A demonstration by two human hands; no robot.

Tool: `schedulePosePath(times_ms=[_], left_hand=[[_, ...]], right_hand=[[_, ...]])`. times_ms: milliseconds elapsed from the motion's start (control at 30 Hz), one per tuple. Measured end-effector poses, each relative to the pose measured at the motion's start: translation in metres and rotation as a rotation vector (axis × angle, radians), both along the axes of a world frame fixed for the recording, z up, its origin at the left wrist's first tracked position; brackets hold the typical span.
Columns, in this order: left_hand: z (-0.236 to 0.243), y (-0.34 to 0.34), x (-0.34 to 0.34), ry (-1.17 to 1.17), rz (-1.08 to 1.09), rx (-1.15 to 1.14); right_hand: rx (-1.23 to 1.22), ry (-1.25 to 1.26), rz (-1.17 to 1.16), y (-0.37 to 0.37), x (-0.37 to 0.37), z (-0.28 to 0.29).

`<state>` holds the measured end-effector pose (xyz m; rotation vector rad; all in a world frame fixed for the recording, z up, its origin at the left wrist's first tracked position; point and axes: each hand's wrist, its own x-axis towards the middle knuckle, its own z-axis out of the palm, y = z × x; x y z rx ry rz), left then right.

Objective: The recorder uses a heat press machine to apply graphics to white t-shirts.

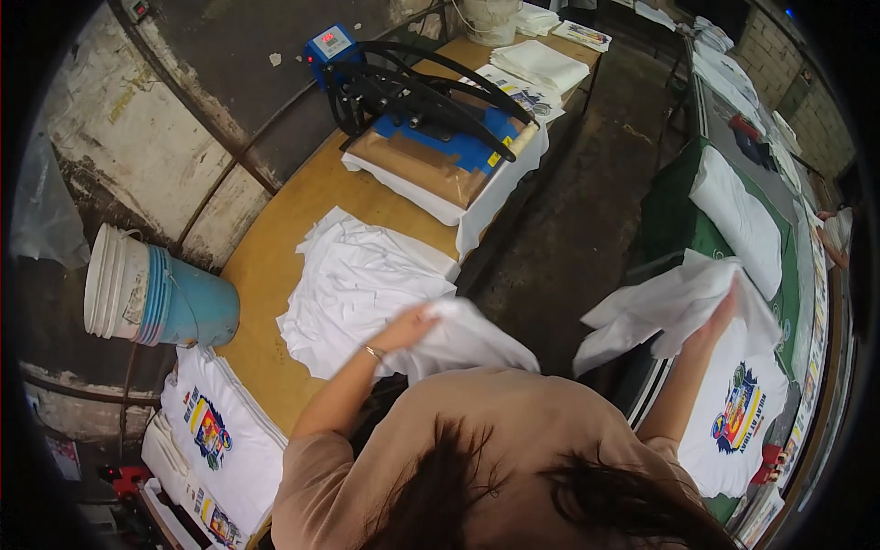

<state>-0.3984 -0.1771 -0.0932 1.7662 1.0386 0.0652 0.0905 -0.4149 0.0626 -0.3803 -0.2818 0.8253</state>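
White cloth [477,337] is gripped in my L hand [410,328] by the pile [353,284] on the worktop [261,266], a 2nd pc [665,298] in my R hand [720,316] near the printed shirt [733,412]; I'd keep both lifted w/o dragging.

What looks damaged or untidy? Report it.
The stained, peeling whitish wall panel, upper left, looks damaged. The crumpled white cloth heap on the tan table looks untidy, unlike the neater stack of printed white shirts, lower left.

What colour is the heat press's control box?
The control box is mostly blue, best seen in the head view.
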Motion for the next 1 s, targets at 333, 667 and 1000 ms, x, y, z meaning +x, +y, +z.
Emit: schedulePosePath(times_ms=[333, 667, 1000], left_hand=[[0.128, 0.003, 0.081, -0.569, 0.045, 0.431], [0.164, -0.043, 0.168, -0.679, -0.288, 0.239], [0.033, 0.088, -0.044, 0.229, 0.175, 1.021]], right_hand=[[-0.364, -0.104, 0.141, 0.083, -0.173, -0.039], [-0.354, -0.037, 0.090, 0.097, -0.205, -0.015], [-0.152, 0.089, 0.054, 0.029, -0.149, 0.041]])
